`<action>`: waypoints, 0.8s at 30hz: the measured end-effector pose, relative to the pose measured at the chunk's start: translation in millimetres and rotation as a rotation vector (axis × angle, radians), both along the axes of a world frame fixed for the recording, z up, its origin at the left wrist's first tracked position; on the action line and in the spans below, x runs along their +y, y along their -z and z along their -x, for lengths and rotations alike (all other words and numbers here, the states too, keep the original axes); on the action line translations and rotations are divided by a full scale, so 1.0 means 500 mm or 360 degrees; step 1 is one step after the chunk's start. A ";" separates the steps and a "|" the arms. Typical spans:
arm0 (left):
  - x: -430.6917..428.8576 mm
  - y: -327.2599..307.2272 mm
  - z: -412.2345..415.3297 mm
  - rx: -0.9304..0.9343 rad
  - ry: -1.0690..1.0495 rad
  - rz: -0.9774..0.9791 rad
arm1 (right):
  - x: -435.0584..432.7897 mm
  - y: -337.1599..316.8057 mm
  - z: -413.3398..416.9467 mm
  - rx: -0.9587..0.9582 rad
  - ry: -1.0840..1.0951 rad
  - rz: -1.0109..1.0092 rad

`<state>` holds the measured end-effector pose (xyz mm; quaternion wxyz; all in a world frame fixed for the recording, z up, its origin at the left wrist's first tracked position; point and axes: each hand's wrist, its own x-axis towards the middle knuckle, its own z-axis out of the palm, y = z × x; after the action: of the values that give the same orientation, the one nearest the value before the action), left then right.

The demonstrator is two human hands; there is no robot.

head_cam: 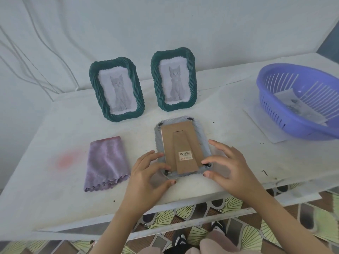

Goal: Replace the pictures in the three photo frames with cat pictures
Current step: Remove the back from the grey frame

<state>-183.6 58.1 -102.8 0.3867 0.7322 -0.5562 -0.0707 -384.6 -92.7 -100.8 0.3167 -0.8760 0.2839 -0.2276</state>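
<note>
Lying face-down at lower centre of the bench [55, 180]: grey photo frame [180, 143], cardboard back up. Left grip [146, 173] spread, fingertips on its lower-left corner. Right grip [229, 167] spread, index on the lower-right tab, thumb at the bottom edge. Neither wraps it. Left green frame [116, 92] and right green frame [174, 79] stand behind, both showing cat pictures.

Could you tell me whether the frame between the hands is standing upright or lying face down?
Lying face down: the frame shows its cardboard back and barcode sticker, flat on the table.
</note>
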 end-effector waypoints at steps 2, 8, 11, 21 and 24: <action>0.000 0.002 0.002 0.0022 -0.0011 -0.0006 | -0.001 0.002 -0.002 -0.0004 -0.0008 0.0013; -0.001 0.003 -0.002 0.0063 -0.0093 -0.0002 | -0.001 0.001 -0.008 0.0022 -0.0054 -0.0003; -0.002 0.002 -0.002 0.0081 -0.0072 0.0001 | 0.002 0.003 -0.009 0.0037 -0.0070 -0.0026; -0.004 0.000 0.004 0.0070 0.0050 0.0002 | 0.001 0.005 -0.009 0.0028 -0.0061 0.0008; -0.003 0.000 0.007 0.0022 0.0082 -0.0006 | 0.001 0.000 -0.011 0.0042 -0.0079 0.0010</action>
<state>-187.3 56.6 -103.0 0.3873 0.7178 -0.5720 -0.0868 -378.9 -92.3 -100.7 0.3156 -0.8866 0.2656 -0.2091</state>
